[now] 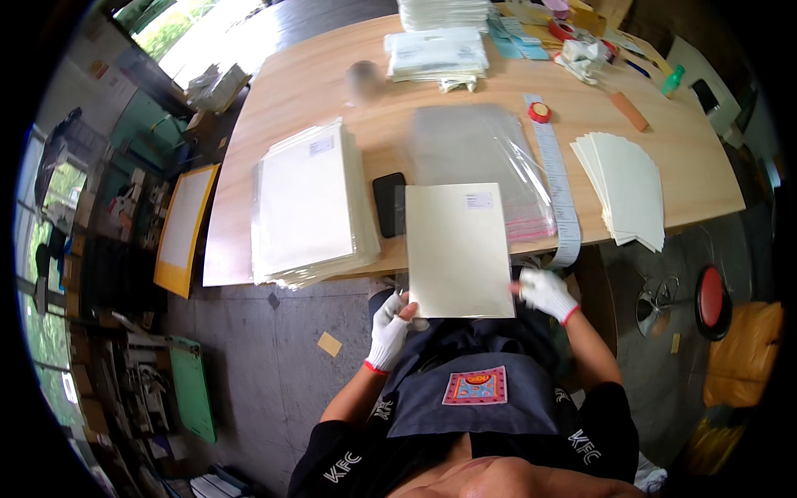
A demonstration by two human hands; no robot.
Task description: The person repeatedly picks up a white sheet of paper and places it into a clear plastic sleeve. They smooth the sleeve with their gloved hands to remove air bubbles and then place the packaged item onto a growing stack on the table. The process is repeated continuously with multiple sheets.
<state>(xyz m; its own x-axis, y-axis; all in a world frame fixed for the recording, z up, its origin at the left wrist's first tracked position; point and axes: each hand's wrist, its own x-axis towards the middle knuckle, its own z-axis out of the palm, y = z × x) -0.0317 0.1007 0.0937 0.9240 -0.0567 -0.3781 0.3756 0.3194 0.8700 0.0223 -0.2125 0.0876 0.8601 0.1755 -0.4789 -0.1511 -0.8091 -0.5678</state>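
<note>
I hold a cream sheet of card (pixel 458 257) in a clear plastic sleeve, with a small printed label at its top right, over the table's front edge. My left hand (pixel 389 331), in a white glove with bare fingertips, pinches the lower left corner. At the lower right edge is my right hand (pixel 546 293), gloved alike and slightly blurred, its fingertips closed at the sleeve's side. Just beyond the sheet lies a pile of clear plastic sleeves (pixel 469 141). A stack of sleeved, labelled sheets (pixel 303 203) is at the left, and fanned bare cream cards (pixel 627 183) are at the right.
A black phone (pixel 388 204) lies beside the sleeved stack. A label strip (pixel 554 178) with a red tape roll (pixel 540 112) on it runs down the wooden table (pixel 290 91). Bundled packs (pixel 437 55) sit at the back. A red-seated stool (pixel 710 303) stands at the right.
</note>
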